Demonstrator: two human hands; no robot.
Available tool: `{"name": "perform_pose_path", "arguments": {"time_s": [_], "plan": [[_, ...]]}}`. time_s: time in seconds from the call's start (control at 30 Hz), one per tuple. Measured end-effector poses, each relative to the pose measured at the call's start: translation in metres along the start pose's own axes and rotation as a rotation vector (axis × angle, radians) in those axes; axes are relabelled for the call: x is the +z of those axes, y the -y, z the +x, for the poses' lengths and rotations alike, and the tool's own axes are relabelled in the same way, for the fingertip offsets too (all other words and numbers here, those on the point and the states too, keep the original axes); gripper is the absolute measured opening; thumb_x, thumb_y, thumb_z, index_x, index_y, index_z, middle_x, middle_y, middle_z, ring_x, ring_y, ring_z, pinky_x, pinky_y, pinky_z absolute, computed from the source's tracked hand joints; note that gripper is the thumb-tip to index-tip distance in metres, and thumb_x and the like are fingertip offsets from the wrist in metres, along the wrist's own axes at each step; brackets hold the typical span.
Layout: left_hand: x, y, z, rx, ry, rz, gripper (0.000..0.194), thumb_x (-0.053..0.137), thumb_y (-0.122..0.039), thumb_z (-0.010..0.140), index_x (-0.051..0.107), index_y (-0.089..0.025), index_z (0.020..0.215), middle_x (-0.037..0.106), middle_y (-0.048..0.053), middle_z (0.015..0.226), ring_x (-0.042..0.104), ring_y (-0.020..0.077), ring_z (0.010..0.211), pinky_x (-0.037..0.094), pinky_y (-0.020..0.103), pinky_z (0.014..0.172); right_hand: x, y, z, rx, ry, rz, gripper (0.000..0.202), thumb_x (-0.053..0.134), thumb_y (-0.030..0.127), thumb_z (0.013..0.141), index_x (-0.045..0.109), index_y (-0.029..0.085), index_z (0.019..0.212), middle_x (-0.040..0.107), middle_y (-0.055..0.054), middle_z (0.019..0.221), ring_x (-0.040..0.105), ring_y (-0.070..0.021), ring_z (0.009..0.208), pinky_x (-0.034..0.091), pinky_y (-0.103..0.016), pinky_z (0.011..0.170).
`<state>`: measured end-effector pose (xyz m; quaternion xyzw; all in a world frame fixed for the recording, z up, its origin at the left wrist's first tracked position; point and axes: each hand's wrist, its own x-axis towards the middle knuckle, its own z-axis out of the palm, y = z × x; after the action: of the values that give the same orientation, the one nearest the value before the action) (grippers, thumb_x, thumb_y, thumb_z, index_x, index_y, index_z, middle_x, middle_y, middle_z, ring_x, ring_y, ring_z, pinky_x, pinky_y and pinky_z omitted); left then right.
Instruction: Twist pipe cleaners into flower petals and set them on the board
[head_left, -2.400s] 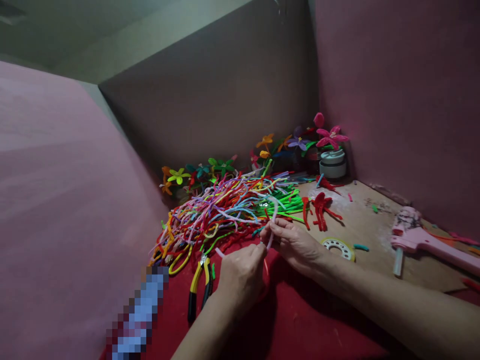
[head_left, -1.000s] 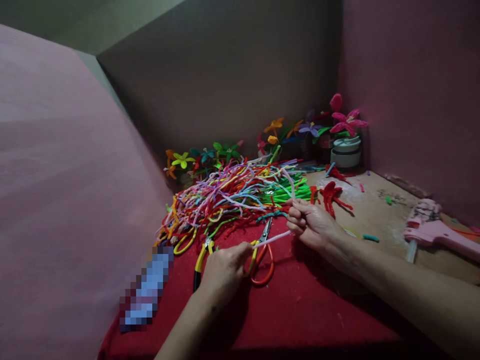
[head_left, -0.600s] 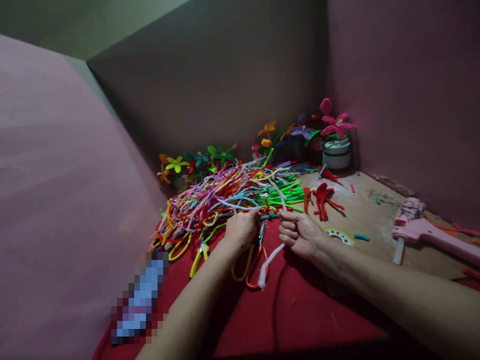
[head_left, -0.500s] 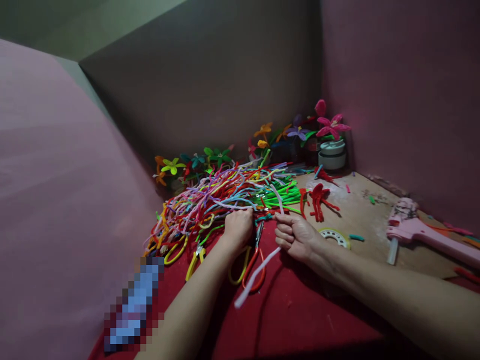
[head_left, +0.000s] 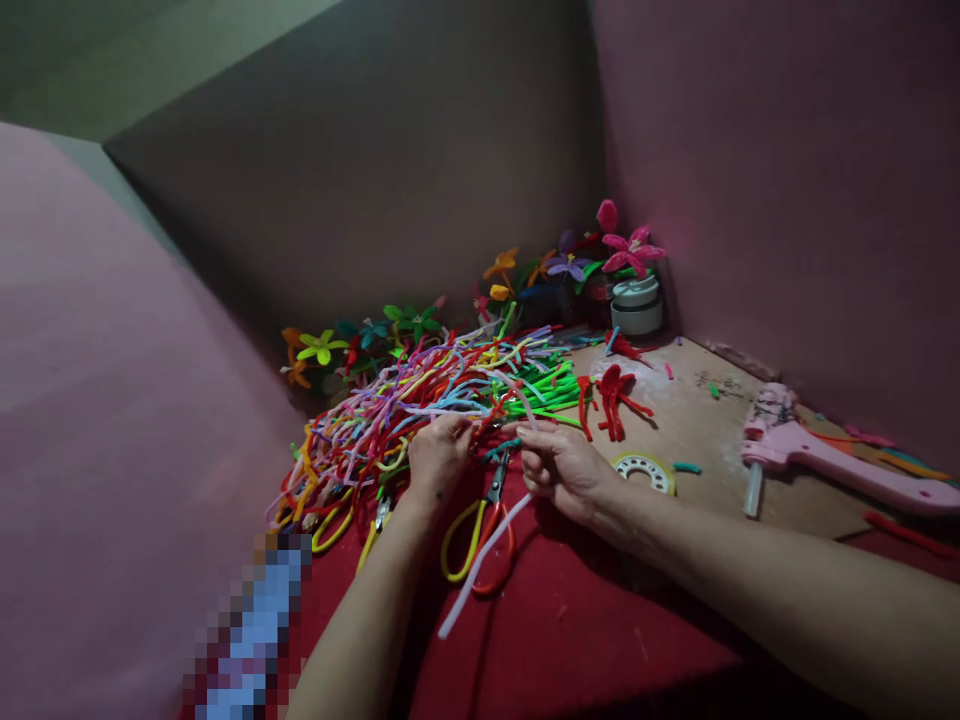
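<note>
A pale pink pipe cleaner [head_left: 477, 568] runs through my right hand [head_left: 566, 465], whose fingers are curled closed around it. One end rises past the thumb and the other hangs over the red cloth. My left hand [head_left: 436, 462] is at the front edge of a pile of coloured pipe cleaners [head_left: 390, 392], thumb and fingers pinched together. Red strands show just beyond its fingertips, but what it grips is unclear. Between my hands, scissors [head_left: 498, 490] with one yellow and one red handle lie on the cloth. Yellow-handled pliers [head_left: 382, 515] are partly behind my left forearm.
A pink glue gun [head_left: 814, 450] lies on the board [head_left: 697, 400] at right, near a tape roll [head_left: 645, 474] and red pipe-cleaner pieces [head_left: 616, 402]. Pipe-cleaner flowers [head_left: 634, 250] and a white lidded container [head_left: 636, 308] stand at the back, against the walls.
The view has shifted, moving the scene slightly left. My left hand has gone from a fist to a fingertip pinch. The pink pipe cleaner stays in my right hand, whose index finger now extends further.
</note>
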<state>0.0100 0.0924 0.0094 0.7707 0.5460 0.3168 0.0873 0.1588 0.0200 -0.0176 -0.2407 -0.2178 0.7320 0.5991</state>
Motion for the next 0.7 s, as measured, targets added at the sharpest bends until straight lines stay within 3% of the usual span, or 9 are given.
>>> {"name": "perform_pose_path", "arguments": {"time_s": [0.07, 0.23, 0.4, 0.47, 0.6, 0.7], "plan": [[0.001, -0.003, -0.003, 0.016, -0.016, 0.131, 0.023, 0.049, -0.032, 0.078, 0.067, -0.019, 0.08, 0.067, 0.006, 0.08, 0.059, 0.0166, 0.075, 0.039, 0.025, 0.065, 0.001, 0.001, 0.0, -0.035, 0.051, -0.025, 0.026, 0.055, 0.02, 0.073, 0.057, 0.014, 0.099, 0.051, 0.004, 0.046, 0.034, -0.0043, 0.034, 0.019, -0.018, 0.036], [0.002, -0.01, -0.006, 0.07, 0.112, 0.489, 0.025, 0.048, -0.034, 0.078, 0.066, -0.018, 0.075, 0.066, 0.009, 0.072, 0.061, 0.0206, 0.07, 0.036, 0.027, 0.059, 0.002, 0.002, 0.005, -0.04, 0.144, -0.058, 0.035, 0.05, 0.021, 0.078, 0.046, 0.019, 0.112, 0.063, -0.001, 0.061, 0.042, -0.0071, 0.035, 0.021, -0.017, 0.033], [-0.004, -0.011, -0.004, 0.053, -0.008, 0.418, 0.03, 0.041, -0.038, 0.083, 0.065, -0.02, 0.082, 0.068, 0.007, 0.076, 0.061, 0.0171, 0.071, 0.037, 0.025, 0.062, -0.001, -0.002, 0.011, 0.158, -0.062, -0.075, 0.017, 0.039, 0.016, 0.083, 0.04, 0.016, 0.1, 0.064, -0.005, 0.061, 0.042, -0.0071, 0.031, 0.017, -0.015, 0.03], [-0.006, -0.011, -0.003, 0.055, -0.05, 0.381, 0.028, 0.045, -0.037, 0.081, 0.066, -0.019, 0.078, 0.068, 0.006, 0.073, 0.06, 0.0169, 0.068, 0.037, 0.025, 0.062, -0.001, -0.002, 0.011, 0.187, -0.082, -0.065, 0.013, 0.038, 0.015, 0.084, 0.04, 0.015, 0.096, 0.065, -0.007, 0.062, 0.042, -0.0066, 0.031, 0.017, -0.014, 0.03], [-0.008, -0.017, -0.005, 0.099, -0.087, 0.195, 0.024, 0.047, -0.033, 0.081, 0.065, -0.018, 0.077, 0.068, 0.003, 0.073, 0.059, 0.0131, 0.065, 0.039, 0.022, 0.061, 0.002, -0.001, 0.008, 0.11, -0.041, -0.066, 0.023, 0.042, 0.013, 0.08, 0.044, 0.013, 0.103, 0.064, -0.006, 0.061, 0.044, -0.0064, 0.034, 0.018, -0.014, 0.031], [-0.006, -0.029, -0.01, 0.231, 0.01, -0.018, 0.019, 0.052, -0.03, 0.078, 0.065, -0.018, 0.072, 0.066, 0.0, 0.067, 0.057, 0.0107, 0.06, 0.04, 0.02, 0.058, 0.001, -0.003, 0.009, -0.01, 0.03, -0.075, 0.033, 0.051, 0.01, 0.071, 0.049, 0.014, 0.103, 0.059, 0.0, 0.057, 0.043, -0.0053, 0.035, 0.018, -0.014, 0.031]]}}
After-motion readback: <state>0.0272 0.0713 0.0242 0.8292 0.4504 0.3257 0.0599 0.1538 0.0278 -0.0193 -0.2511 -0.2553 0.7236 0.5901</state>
